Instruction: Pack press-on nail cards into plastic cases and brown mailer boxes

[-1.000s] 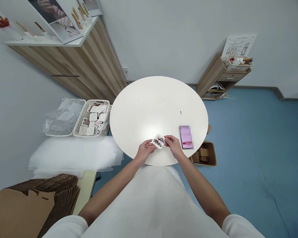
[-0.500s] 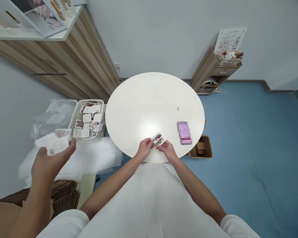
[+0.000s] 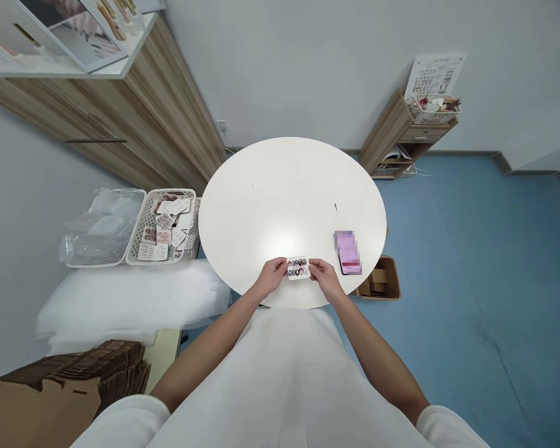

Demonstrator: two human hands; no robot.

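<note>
A small white card of dark patterned press-on nails (image 3: 298, 267) is held level just above the near edge of the round white table (image 3: 280, 199). My left hand (image 3: 273, 274) pinches its left end and my right hand (image 3: 324, 275) pinches its right end, fingers closed on it. A phone with a pink screen (image 3: 348, 252) lies on the table to the right of my right hand.
Left of the table, a white basket (image 3: 192, 227) holds several nail cards beside a tray of clear plastic bags (image 3: 103, 225). White foam sheets (image 3: 130, 297) and flat brown cartons (image 3: 70, 386) lie nearer. An open cardboard box (image 3: 381, 280) stands on the blue floor; wooden cabinets line the wall.
Another person's hand that reached over the foam sheets at left half a second ago is gone. The nail card has turned from tilted to level between my hands.
</note>
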